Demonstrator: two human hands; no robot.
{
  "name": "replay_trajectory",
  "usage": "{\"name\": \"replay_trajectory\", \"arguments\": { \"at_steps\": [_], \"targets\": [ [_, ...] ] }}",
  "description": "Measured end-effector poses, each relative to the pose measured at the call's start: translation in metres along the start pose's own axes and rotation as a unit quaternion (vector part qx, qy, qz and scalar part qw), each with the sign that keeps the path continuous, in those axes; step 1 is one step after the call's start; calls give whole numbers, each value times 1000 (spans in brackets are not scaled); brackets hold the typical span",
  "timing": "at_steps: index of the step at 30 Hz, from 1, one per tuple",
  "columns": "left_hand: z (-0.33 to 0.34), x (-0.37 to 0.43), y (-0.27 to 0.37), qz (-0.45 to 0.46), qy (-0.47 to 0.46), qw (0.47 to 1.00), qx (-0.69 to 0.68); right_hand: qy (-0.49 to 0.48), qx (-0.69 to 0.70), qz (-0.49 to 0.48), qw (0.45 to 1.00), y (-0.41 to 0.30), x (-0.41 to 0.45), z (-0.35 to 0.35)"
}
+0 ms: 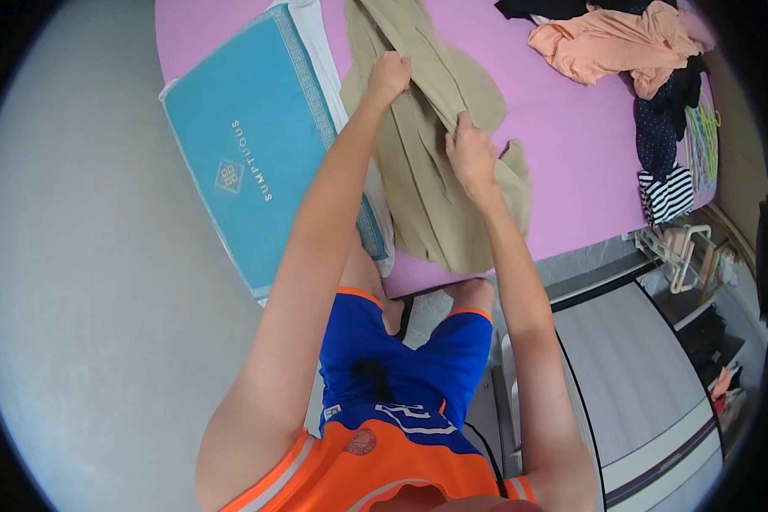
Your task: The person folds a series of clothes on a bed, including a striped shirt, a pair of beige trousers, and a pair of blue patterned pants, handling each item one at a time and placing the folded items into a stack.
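A khaki cloth garment (409,185) lies spread and creased on a bed with a pink sheet (576,173). My left hand (389,78) grips a fold of it near the top, fingers curled around the cloth. Lower and to the right, my right hand (472,150) pinches another edge between thumb and fingers. Between the two hands the fabric is drawn into long diagonal folds. A rounded flap of the garment spreads out right of the fold, and its far end leaves the top of the view.
A blue printed mat (249,153) lies left of the garment, over white cloth. To the right are a peach garment (614,48), a dotted dark garment (655,131), a striped cloth (667,194) and several hangers (702,144). A cabinet (633,365) stands at lower right.
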State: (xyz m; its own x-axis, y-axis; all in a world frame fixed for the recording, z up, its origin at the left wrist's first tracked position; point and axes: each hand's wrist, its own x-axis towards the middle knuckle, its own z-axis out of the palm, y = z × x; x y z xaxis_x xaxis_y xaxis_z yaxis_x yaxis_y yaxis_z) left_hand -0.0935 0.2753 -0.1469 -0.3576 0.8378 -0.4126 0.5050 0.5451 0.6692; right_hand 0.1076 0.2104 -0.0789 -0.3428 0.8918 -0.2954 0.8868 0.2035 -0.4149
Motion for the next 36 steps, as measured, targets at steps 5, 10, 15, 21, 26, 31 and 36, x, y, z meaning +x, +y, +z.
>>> {"name": "replay_trajectory", "arguments": {
  "at_steps": [5, 10, 15, 21, 26, 31, 36],
  "targets": [
    [-24, -22, -26, -17, -4, 996, -93, -6, -43, -5, 999, -51, -30, 24],
    [-24, -21, -75, -56, -47, 997, 2, -67, -20, 41, 997, -70, -32, 105],
    [-35, 0, -126, -43, -39, 998, 26, -72, 42, 77, 994, -101, -29, 154],
    [-24, -43, -89, 9, 92, 996, -14, -115, 149, 69, 980, -75, -42, 141],
    [-11, -87, -68, 302, 144, 918, 215, -24, 20, -60, 998, -29, -59, 80],
    [29, -128, -50, 549, -213, 798, 129, 14, -103, -74, 992, 50, -70, 40],
    [79, -175, -38, 411, -241, 868, 139, -161, -149, -40, 975, 110, -82, 15]
  ]
}}
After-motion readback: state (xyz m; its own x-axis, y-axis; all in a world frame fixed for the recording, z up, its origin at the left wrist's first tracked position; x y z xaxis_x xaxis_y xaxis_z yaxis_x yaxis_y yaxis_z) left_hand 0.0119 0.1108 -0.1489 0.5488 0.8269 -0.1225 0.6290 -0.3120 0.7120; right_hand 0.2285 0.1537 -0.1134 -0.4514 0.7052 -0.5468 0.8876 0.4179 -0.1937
